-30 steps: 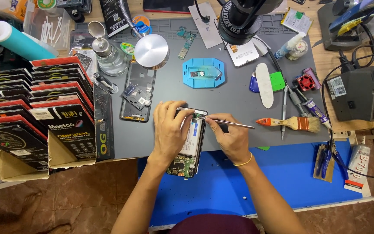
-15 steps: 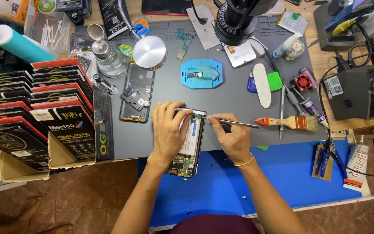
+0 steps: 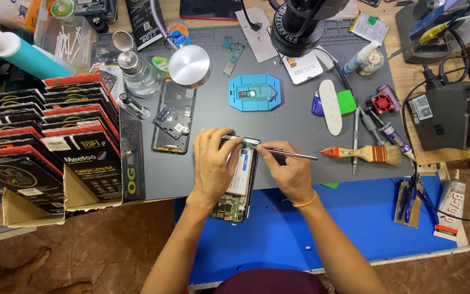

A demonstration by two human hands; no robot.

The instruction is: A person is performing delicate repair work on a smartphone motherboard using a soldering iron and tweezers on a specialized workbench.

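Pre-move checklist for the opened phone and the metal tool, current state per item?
1. Left hand steadies the opened phone: ok.
2. Right hand grips the thin metal tool: ok.
3. Tool tip at the phone's top edge: ok; exact contact point cannot tell.
4. Phone lies flat across the grey mat edge: ok.
5. Brush lies apart from the right hand: ok.

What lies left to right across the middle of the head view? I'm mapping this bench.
Black-and-red boxes → left hand → opened phone → right hand → paintbrush → grey soldering station.
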